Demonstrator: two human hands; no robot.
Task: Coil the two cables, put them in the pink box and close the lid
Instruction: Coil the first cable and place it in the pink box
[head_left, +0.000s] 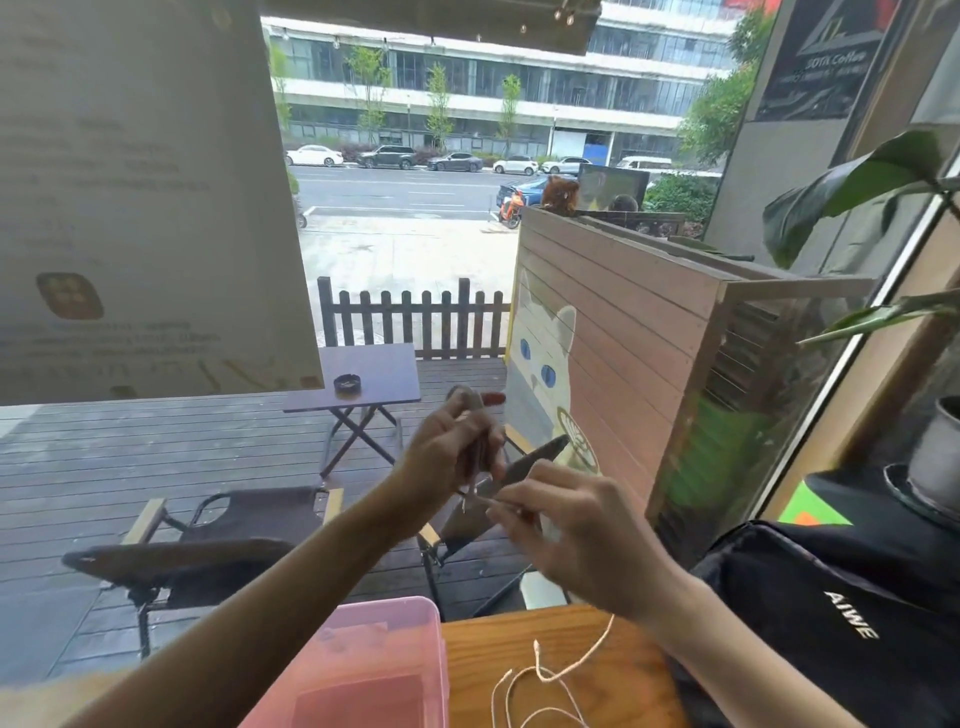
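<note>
Both hands are raised above the wooden table (613, 675), in front of the window. My left hand (452, 447) is closed around a small bundle of coiled cable. My right hand (576, 535) pinches a thin strand of the same cable close to the left hand's fingers. A white cable (550, 675) lies loose on the table below my right wrist, with one end running up toward that hand. The translucent pink box (384, 670) stands at the table's left, under my left forearm; its lid position is hard to tell.
A black bag (831, 613) with white lettering lies on the right of the table. A potted plant (935, 457) stands at the far right. Beyond the glass are a deck, folding chairs and a small table.
</note>
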